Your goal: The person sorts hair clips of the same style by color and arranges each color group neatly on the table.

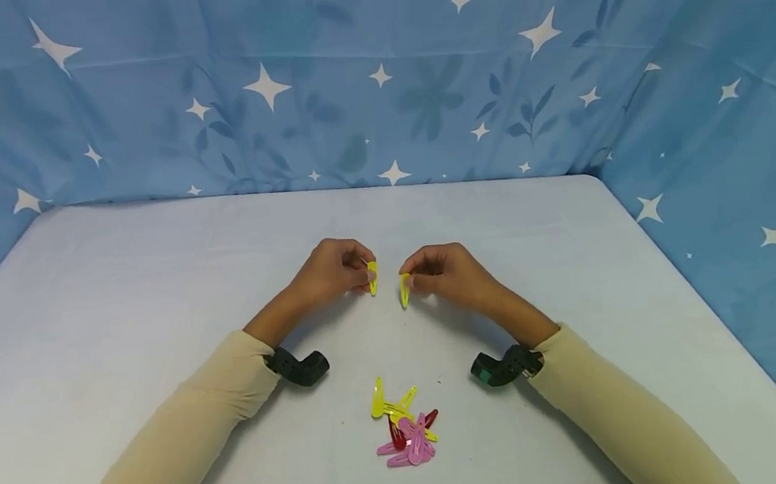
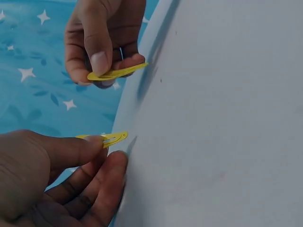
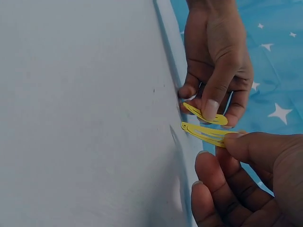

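My left hand (image 1: 335, 270) pinches a yellow snap hair clip (image 1: 373, 278) between thumb and fingers, above the far half of the table. A short gap to its right, my right hand (image 1: 451, 273) pinches a second yellow hair clip (image 1: 405, 291) the same way. Both clips hang narrow end down in the head view. The left wrist view shows the left hand's clip (image 2: 116, 138) partly hidden under the thumb. In the right wrist view the right hand's clip (image 3: 206, 134) shows its slotted face.
Nearer the body lies a loose pile of hair clips: several pink clips (image 1: 417, 448), red clips (image 1: 397, 436) and yellow clips (image 1: 377, 400), overlapping. They rest on a white-covered table (image 1: 243, 482). A blue curtain with white stars (image 1: 347, 135) stands behind the table's far edge.
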A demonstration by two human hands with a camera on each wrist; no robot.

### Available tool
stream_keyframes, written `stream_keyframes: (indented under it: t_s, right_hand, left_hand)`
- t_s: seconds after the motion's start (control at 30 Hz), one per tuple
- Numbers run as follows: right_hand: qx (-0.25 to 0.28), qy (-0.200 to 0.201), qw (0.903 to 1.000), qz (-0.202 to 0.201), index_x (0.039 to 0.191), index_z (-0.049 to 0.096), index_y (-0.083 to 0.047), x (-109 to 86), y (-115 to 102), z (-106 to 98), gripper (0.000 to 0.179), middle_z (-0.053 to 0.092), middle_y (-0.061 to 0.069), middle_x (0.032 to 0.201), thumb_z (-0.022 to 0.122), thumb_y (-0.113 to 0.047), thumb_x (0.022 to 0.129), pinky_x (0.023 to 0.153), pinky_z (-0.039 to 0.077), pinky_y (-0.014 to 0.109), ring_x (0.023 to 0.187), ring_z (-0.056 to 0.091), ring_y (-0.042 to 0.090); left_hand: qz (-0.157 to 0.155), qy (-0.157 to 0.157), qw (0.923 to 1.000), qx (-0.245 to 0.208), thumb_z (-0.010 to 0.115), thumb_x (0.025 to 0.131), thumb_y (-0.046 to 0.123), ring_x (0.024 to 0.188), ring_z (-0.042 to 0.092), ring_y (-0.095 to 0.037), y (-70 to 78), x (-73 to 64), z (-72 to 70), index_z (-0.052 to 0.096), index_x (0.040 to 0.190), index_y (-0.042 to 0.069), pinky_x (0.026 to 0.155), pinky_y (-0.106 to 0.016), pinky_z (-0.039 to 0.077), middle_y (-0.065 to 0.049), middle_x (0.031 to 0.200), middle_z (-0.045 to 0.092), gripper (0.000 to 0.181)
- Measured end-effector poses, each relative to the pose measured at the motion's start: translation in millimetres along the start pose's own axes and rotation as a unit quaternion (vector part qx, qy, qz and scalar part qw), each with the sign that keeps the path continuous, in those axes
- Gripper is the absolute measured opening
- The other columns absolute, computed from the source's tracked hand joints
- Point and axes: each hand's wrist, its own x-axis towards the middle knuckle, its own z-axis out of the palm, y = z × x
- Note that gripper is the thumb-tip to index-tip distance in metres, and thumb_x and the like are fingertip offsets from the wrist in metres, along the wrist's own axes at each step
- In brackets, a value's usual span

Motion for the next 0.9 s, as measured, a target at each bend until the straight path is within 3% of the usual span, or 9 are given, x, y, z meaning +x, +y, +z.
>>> stream_keyframes:
  t_s: [0.23, 0.37, 0.57, 0.77, 0.9]
  right_hand:
    - [-0.051, 0.011, 0.9986, 0.008, 0.100, 0.072, -0.002, 19.2, 2.9, -7.1, 0.012, 0.068, 0.008, 0.088, 0.066, 0.000, 0.089, 0.063, 0.048, 0.029, 0.072, 0.061, 0.021]
    - [-0.069, 0.024, 0.9971, 0.023, 0.100, 0.072, -0.003, 30.0, 6.2, -10.6, 0.012, 0.068, 0.008, 0.090, 0.065, -0.002, 0.090, 0.060, 0.047, 0.030, 0.071, 0.061, 0.021]
    - [-0.081, 0.038, 0.9955, 0.032, 0.101, 0.072, -0.002, 43.4, 12.5, -10.1, 0.013, 0.067, 0.009, 0.091, 0.065, -0.001, 0.090, 0.062, 0.049, 0.029, 0.069, 0.061, 0.021]
    - [-0.100, 0.042, 0.9935, 0.034, 0.104, 0.073, -0.003, 55.4, 16.0, -3.8, 0.016, 0.066, 0.009, 0.092, 0.063, -0.004, 0.091, 0.058, 0.048, 0.028, 0.064, 0.057, 0.020]
    - [-0.123, 0.059, 0.9898, 0.041, 0.103, 0.074, -0.005, 60.1, 16.4, -0.8, 0.016, 0.067, 0.007, 0.092, 0.063, -0.006, 0.092, 0.059, 0.047, 0.028, 0.069, 0.057, 0.020]
  left_hand:
    - [0.024, 0.015, 0.9957, 0.088, 0.068, 0.084, -0.002, 0.076, 0.057, -0.020, -4.9, 18.4, -6.7, 0.069, 0.102, 0.001, 0.066, -0.029, 0.046, -0.008, 0.082, 0.064, 0.018]
    - [0.022, 0.013, 0.9919, 0.125, 0.070, 0.084, 0.001, 0.079, 0.058, -0.020, -6.5, 26.0, -7.8, 0.069, 0.101, 0.002, 0.071, -0.031, 0.045, -0.007, 0.083, 0.065, 0.018]
    - [-0.001, 0.005, 0.9893, 0.146, 0.071, 0.085, 0.006, 0.080, 0.058, -0.020, -5.8, 34.8, -10.9, 0.069, 0.104, 0.003, 0.074, -0.032, 0.044, -0.007, 0.085, 0.066, 0.018]
    - [-0.006, 0.015, 0.9836, 0.180, 0.071, 0.087, 0.008, 0.084, 0.056, -0.020, -7.6, 40.3, -17.2, 0.070, 0.102, 0.000, 0.078, -0.033, 0.044, -0.008, 0.088, 0.064, 0.017]
    - [-0.008, 0.005, 0.9824, 0.187, 0.070, 0.088, 0.009, 0.087, 0.056, -0.021, -7.6, 43.0, -19.5, 0.070, 0.103, -0.001, 0.081, -0.034, 0.045, -0.008, 0.091, 0.065, 0.019]
